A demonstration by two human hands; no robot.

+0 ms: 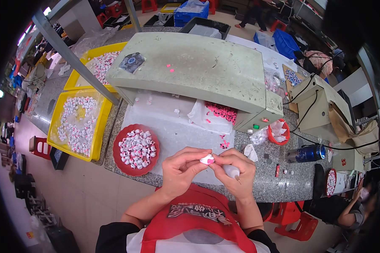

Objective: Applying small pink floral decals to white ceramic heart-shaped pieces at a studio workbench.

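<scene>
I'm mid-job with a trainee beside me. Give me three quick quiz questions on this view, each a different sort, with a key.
1. Which hand cradles the pale, thin-tipped bottle?
2. Fill in: the red plate of small white pieces lies toward the person's ____ side.
3. The patch on the held white piece is: A) green B) pink C) blue

Key: 1. The right hand. 2. left. 3. B.

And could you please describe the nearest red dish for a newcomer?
On the speckled grey bench, look left of the left hand. The dish there holds small white pieces and, unlike the rectangular yellow trays nearby, is round and red.
</scene>
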